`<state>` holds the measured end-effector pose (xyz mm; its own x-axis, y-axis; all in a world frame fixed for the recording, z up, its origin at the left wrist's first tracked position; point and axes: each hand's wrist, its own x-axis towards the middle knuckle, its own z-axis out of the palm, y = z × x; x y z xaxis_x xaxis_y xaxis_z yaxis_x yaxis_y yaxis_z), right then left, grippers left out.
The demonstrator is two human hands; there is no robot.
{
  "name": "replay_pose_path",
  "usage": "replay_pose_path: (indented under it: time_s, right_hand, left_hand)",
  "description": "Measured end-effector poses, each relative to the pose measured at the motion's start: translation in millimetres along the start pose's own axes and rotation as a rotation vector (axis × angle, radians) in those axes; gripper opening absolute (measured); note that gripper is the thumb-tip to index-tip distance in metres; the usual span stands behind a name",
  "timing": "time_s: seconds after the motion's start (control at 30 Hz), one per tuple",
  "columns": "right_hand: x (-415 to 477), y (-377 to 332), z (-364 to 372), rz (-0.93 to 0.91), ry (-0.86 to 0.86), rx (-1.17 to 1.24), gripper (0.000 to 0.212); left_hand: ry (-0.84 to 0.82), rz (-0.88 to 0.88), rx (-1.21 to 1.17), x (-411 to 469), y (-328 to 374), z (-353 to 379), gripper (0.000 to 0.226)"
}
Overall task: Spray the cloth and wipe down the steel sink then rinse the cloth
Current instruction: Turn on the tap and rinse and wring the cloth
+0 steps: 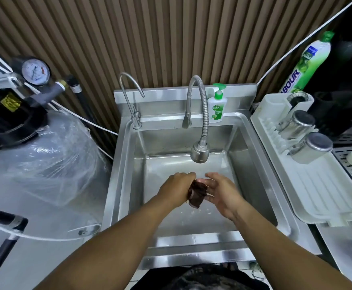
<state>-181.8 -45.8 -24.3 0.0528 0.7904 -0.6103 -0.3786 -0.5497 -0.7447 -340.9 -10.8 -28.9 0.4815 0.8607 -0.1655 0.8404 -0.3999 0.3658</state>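
Wadded cloth (pixel 197 193) in left hand (pixel 177 186)

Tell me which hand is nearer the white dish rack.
Right. The right hand hovers over the sink, on the side toward the dish rack; the left hand, gripping the cloth, is farther, beyond the cloth.

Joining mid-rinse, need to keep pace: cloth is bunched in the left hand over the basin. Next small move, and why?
Probably close the right hand onto the free end of the cloth to wring it. The left hand grips the bunched cloth over the sink, below the spray head; the right hand lies open beside it, and no clear water stream shows.
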Motion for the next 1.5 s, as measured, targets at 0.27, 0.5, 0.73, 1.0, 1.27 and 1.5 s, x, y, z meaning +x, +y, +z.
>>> replay_pose_path:
  time_s: [0.27,0.5,0.73,1.0,1.27,1.5]
  right_hand:
    - [10.8,-25.8,-20.1,0.581,-0.516,-0.186,0.099]
    - [28.3,-32.0,-35.6,0.47,-0.676,-0.556,0.054]
    - [33.9,-33.9,-23.1,0.292,-0.744,-1.162,0.039]
    - [36.0,-11.2,-8.3,-0.174,-0.417,-1.587,0.017]
    - [23.8,-5.3,-15.6,-0.612,-0.191,-1.997,0.016]
    - [21.2,0.2,-19.1,-0.823,-0.146,-2.075,0.019]
  left_hand:
    - [-0.048,0.002,0.241,13.3,55.0,1.9,0.017]
    - [-0.127,-0.111,0.292,19.4,59.8,7.3,0.025]
    - [-0.26,-0.053,0.468,17.8,57.7,11.7,0.026]
    - [-0.255,-0.139,0.369,17.2,49.2,7.6,0.021]
    - [-0.331,-0.283,-0.049,19.2,44.3,15.1,0.013]
    - [-0.462,-0.31,-0.241,15.7,43.1,8.6,0.013]
